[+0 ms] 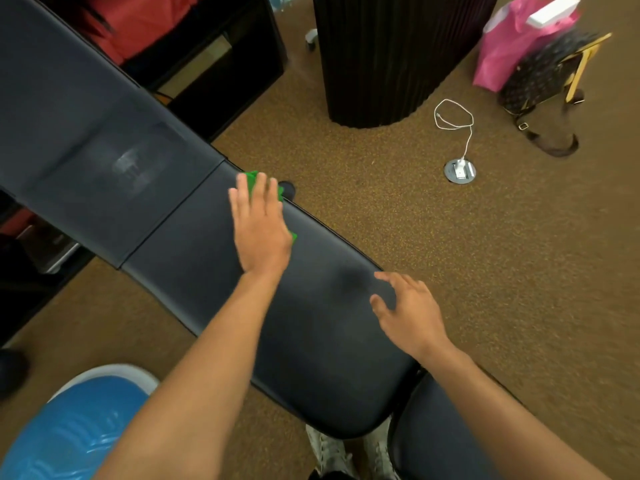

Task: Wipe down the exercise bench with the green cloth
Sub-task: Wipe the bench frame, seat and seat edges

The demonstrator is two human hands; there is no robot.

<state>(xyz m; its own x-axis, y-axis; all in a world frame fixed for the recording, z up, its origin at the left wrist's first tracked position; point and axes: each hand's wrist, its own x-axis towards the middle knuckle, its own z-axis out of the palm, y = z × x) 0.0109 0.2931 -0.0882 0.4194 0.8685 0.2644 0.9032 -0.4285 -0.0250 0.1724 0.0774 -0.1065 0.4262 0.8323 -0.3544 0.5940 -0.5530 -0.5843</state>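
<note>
The black padded exercise bench (194, 237) runs diagonally from the upper left to the lower middle, with a seam between its two pads. My left hand (259, 226) lies flat, fingers spread, pressing the green cloth (251, 178) onto the near pad by its far edge; only the cloth's corners show around the hand. My right hand (408, 313) hovers open over the near pad's right edge, fingers apart, holding nothing.
Brown carpet surrounds the bench. A dark ribbed column (388, 57) stands behind, a floor outlet (460, 170) with a white cable to its right, and a pink bag (512, 43) and patterned handbag (543, 81) at far right. A blue object (69, 431) sits lower left; a shoe (325, 448) below.
</note>
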